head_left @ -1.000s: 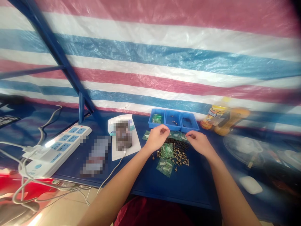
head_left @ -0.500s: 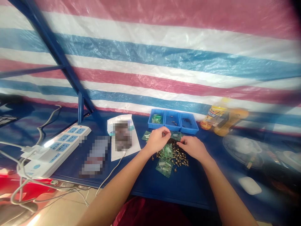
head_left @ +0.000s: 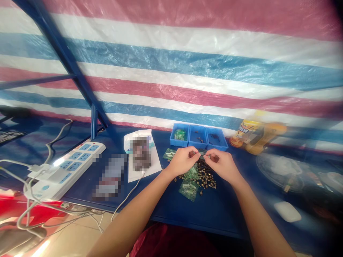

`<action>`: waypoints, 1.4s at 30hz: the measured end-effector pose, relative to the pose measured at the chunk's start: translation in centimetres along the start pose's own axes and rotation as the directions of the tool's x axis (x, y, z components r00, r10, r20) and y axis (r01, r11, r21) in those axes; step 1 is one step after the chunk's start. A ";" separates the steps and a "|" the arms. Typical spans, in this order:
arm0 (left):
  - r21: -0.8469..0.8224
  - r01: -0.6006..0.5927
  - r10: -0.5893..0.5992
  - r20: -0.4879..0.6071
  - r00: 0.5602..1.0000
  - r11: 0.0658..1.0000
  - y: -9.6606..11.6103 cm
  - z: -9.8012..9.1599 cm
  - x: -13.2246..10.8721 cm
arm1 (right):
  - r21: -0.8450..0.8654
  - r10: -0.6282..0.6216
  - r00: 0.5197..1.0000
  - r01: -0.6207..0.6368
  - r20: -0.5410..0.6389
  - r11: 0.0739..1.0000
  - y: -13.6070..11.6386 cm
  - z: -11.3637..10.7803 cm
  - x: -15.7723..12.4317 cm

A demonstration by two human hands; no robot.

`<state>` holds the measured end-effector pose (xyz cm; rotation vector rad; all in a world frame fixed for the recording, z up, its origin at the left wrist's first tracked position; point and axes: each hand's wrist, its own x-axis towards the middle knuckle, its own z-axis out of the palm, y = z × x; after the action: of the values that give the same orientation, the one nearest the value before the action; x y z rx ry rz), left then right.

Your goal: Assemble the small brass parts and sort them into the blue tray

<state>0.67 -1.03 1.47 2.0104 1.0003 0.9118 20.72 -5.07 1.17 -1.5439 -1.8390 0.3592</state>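
Note:
My left hand (head_left: 184, 159) is closed in a pinch, thumb against the fingertips. Close beside it, my right hand (head_left: 220, 163) pinches too, so the two sets of fingertips almost meet. Whatever lies in either pinch is too small to make out. Beneath and just in front of the hands spreads a pile of small brass-coloured metal parts (head_left: 206, 176) with dark ends. Green-tinted clear bags (head_left: 189, 189) holding small pale pieces lie among them, and another such bag (head_left: 169, 154) is left of my left hand. Three joined blue bins (head_left: 197, 142) stand behind, with small parts inside.
A white power strip (head_left: 66, 167) with tangled cables lies at left, near a white packet (head_left: 155, 164) and a blurred flat item (head_left: 109, 176). On the right are two drink bottles (head_left: 245, 134), a clear plastic lid or container (head_left: 278, 171) and a white case (head_left: 287, 211).
My right hand has moved up and left, bringing its fingertips close to my left hand's. My left hand has shifted slightly, and the whole view has moved a little.

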 end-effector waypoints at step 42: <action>-0.473 0.230 -0.101 0.282 0.954 0.850 -0.6 -0.1 0.6 | 0.508 0.065 0.997 -0.080 0.046 0.857 -0.4 1.8 0.2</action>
<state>0.65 -0.21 1.22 1.5203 0.6939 0.7124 19.22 -4.58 0.15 -1.2365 -1.5362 0.8352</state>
